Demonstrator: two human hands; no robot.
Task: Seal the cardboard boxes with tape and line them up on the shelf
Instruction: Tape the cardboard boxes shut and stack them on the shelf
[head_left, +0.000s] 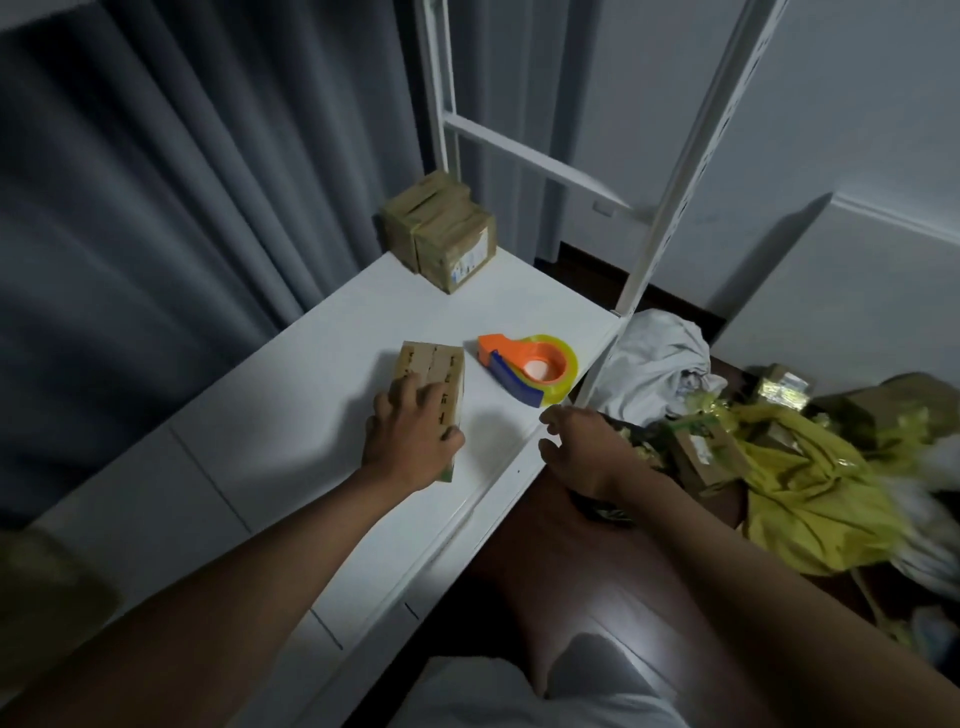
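A small cardboard box (434, 369) lies on the white shelf (291, 431). My left hand (410, 436) rests on the box's near end, fingers curled over its top and side. An orange and blue tape dispenser (524, 369) with yellow tape sits just right of the box. My right hand (576, 441) hovers at the shelf's front edge, below the dispenser, fingers apart and holding nothing. Two taped boxes (441, 234) stand side by side at the shelf's far end.
White shelf uprights (670, 182) rise at the far end and right front corner. On the floor to the right lie a white cloth (654, 358), yellow bags (810, 493) and several more cardboard boxes (706, 457). Grey curtains (182, 208) hang behind the shelf.
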